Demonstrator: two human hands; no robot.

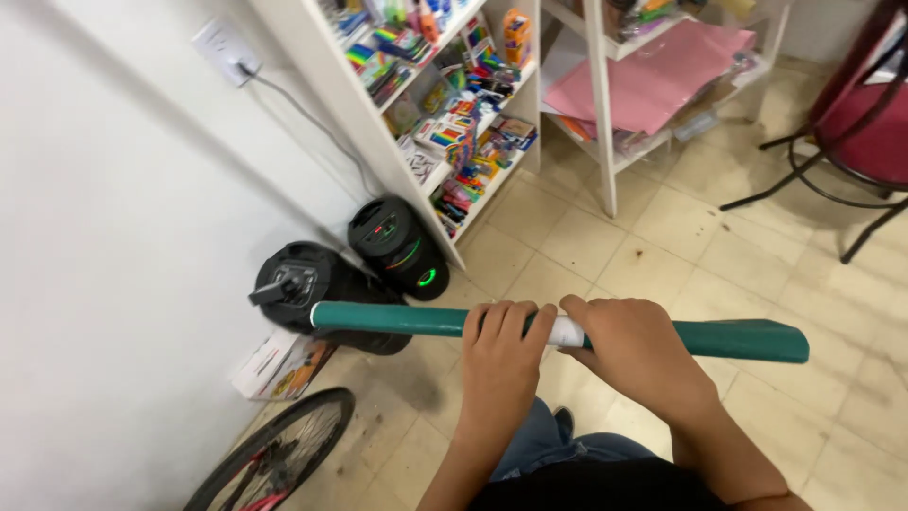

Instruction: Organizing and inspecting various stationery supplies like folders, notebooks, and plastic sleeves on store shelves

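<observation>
My fingers (515,322) of the left hand (499,364) curl closed over a green paper roll (397,319); my right hand (636,355) grips it just beside, at a white band (566,331). The roll's long axis runs horizontally, left end toward the wall, right end flared, above the tiled floor (662,237). White shelves (369,123) behind hold small multicoloured packages; pink sheets (653,76) lie farther right.

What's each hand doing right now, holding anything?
Left hand: closed around the green paper roll, fingers by the white band.
Right hand: closed on the same roll, just right of the band.
</observation>
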